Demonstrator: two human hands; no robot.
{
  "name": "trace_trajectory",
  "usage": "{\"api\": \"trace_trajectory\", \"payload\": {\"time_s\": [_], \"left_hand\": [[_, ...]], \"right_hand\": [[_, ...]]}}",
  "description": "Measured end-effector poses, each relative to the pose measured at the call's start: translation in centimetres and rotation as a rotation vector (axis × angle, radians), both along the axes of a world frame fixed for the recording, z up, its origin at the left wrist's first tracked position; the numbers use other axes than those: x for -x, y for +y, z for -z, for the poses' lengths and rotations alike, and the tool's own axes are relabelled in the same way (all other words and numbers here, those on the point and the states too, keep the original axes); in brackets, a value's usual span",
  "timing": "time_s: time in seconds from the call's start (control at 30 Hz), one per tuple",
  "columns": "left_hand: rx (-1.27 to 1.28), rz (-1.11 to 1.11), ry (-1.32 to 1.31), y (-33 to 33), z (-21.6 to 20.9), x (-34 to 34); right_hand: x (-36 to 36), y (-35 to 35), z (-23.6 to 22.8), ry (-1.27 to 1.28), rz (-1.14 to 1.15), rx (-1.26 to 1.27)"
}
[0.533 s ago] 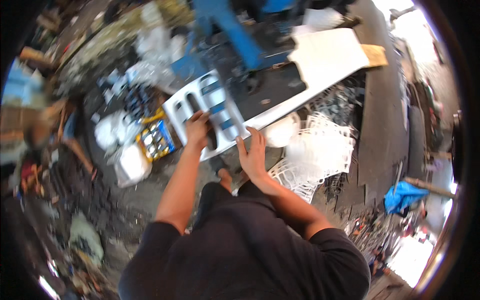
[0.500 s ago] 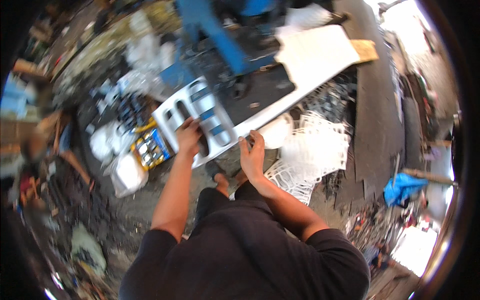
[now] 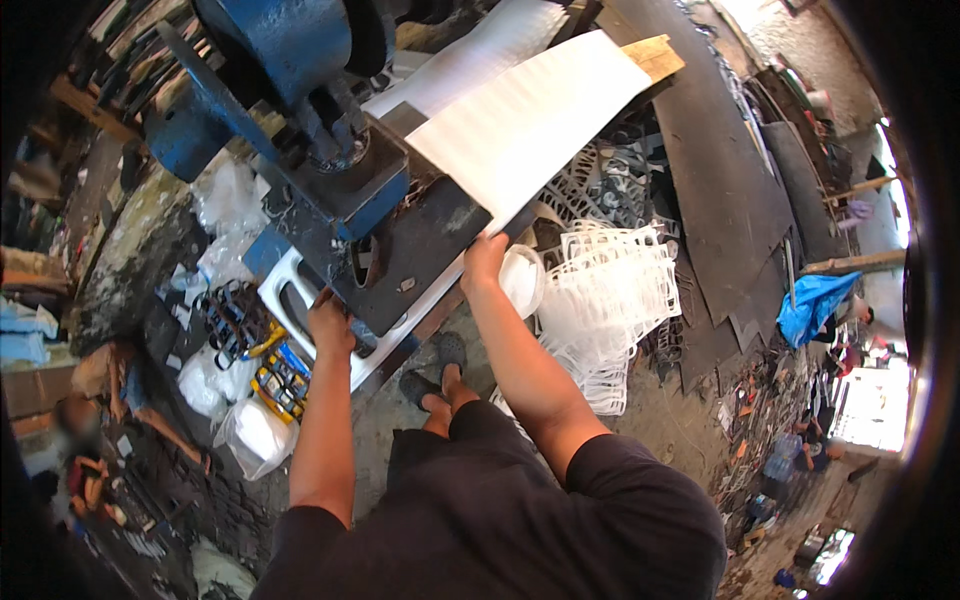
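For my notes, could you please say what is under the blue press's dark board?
A white sheet shows along the near edge of the dark board; anything underneath is covered.

You have one left hand, one right hand, one white sheet with cut-outs, one blue press, two dark clogs, one blue tarp, one yellowish board and one pile of white offcuts, too overlapped to number.
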State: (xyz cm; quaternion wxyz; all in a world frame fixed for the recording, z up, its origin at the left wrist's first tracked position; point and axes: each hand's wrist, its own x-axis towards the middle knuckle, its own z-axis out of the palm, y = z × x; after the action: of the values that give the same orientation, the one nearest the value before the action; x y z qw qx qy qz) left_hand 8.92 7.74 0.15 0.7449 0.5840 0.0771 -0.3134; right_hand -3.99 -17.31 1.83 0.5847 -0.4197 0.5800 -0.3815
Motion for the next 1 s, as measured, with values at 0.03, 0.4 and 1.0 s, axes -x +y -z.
{"api": "trace_trajectory", "payload": {"time_s": [0.03,0.4,1.0], "left_hand": [[-0.002,-0.014,-0.032,0.4,1.5,-0.6],[-0.873,0.161,-1.374,-1.5,-3.9,-11.1],[-0.638,0.429,-1.281,-1.9,-1.4,-12.6]], "right_hand": [[-0.2,-0.3,0.2,0.022,-0.021,0.020],[6.1,10.9,-5.7,-0.171,-0.548,-0.630],[3.3,11.4,-8.0,-0.118,-0.652,-0.611]]}}
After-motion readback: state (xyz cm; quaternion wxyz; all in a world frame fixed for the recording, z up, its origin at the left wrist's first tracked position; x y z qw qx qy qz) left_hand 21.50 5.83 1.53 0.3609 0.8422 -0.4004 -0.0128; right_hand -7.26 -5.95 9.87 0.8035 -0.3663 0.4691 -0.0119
